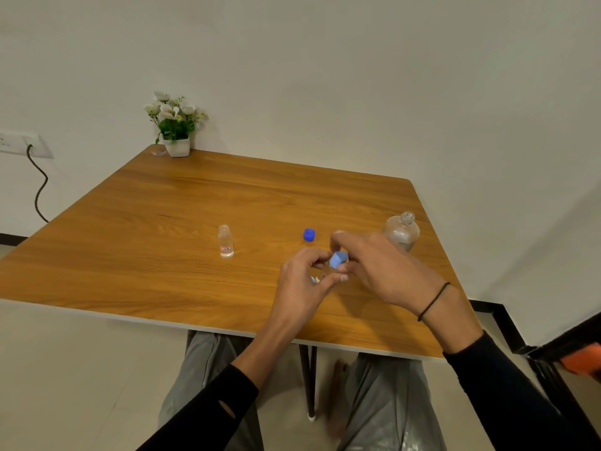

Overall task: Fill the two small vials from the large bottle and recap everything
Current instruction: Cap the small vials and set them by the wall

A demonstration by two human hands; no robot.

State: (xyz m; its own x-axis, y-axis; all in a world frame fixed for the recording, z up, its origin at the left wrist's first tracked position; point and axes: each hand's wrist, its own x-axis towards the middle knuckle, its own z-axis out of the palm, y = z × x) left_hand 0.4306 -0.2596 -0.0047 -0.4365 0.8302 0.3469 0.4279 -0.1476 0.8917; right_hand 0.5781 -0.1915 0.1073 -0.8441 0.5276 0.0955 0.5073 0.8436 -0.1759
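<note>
L hand [300, 275] grips tilted vial [322, 271], neck pointing upper-right; R hand [367, 265] pinches light-blue cap [338, 258].

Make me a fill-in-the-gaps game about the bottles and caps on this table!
1. The large bottle stands on the table with no ______ on its neck.
2. The loose cap lying on the table is coloured ______.
3. Both hands, left and right, hold one small vial and a light blue cap, while the other vial stands ______.
4. The white pot in the far corner holds ______.

Missing words: cap; blue; alone; flowers
</note>
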